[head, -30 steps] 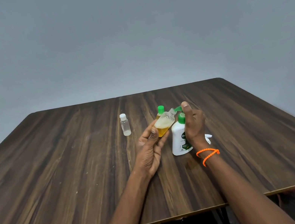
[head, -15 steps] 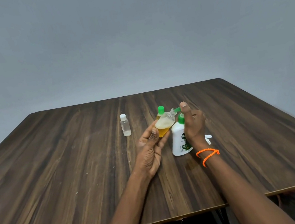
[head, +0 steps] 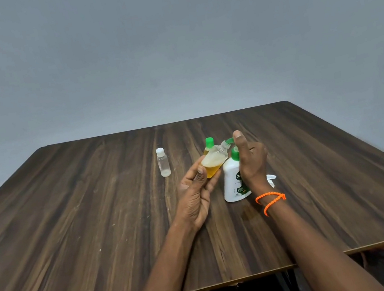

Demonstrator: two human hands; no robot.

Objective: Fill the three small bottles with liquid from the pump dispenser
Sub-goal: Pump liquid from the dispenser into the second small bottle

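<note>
Here, tilted bottle (head: 214,163), mouth toward nozzle (head: 229,141)

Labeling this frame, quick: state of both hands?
Left hand: holding the tilted small bottle, part-filled with amber liquid.
Right hand: on the pump dispenser, thumb on its green head; curl unclear.

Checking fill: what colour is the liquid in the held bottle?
Amber-yellow, foamy on top, in the tilted bottle; head view.

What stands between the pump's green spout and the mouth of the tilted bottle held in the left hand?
Nothing visible: the open mouth of the tilted bottle in the left hand meets the green spout, while the right hand rests on the pump dispenser.
</note>
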